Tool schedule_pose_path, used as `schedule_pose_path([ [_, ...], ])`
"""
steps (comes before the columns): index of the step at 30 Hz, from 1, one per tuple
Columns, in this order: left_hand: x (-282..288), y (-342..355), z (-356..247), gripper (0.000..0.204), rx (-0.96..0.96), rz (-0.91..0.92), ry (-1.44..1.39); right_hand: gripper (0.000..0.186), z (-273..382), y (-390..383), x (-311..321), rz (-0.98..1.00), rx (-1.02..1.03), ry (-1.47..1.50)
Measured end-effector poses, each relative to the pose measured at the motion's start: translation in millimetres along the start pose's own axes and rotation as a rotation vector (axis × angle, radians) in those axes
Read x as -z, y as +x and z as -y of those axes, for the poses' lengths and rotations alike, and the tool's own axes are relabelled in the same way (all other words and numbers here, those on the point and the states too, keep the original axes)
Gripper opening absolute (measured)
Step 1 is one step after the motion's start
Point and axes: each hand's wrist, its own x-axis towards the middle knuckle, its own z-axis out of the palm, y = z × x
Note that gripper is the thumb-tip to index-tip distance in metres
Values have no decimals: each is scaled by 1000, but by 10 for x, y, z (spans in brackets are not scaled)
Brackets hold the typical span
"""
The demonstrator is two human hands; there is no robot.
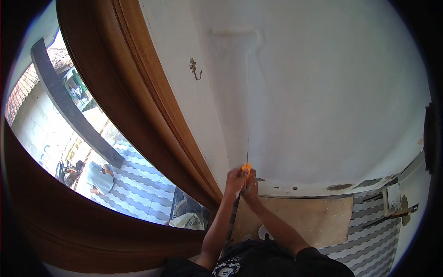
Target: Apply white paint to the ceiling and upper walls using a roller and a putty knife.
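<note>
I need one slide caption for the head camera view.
Bare left hand and right hand hold a long-poled pale paint roller at its orange fitting, before a white wall.

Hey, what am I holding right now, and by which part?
A long-handled paint roller. Your left hand and right hand are close together, gripping it at its orange part.

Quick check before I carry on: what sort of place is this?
Probably a room in a house, beside a doorway. A wooden frame opens onto a tiled outdoor area, a metal hook is fixed to the white wall, and grey-and-white tiles cover the floor.
</note>
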Motion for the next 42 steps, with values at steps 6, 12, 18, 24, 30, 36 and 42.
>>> schedule_pose_path([
  [6, -49, -133, 254, 17, -64, 1, -208, 39, 61, -263, 33, 60, -179, 0],
  [12, 97, 277, -1006, 14, -156, 47, -232, 36, 726, 766, 70, 34, -163, 57],
  [18, 192, 277, -424, 15, -179, 16, -224, 37, 373, 437, -179, 17, -97, 85],
  [24, 158, -207, 623, 13, 35, 89, -290, 38, -76, -590, -201, 30, -191, 24],
  [30, 229, 86, 86, 10, -83, 54, -216, 38, 120, -81, -319, -48, -105, 125],
  [36, 455, 521, -1090, 10, -132, 64, -62, 39, 683, 828, -435, -60, -90, 186],
  [42, 464, 411, -36, 8, -159, 133, -381, 40, 407, 251, -497, -63, -92, 124],
])
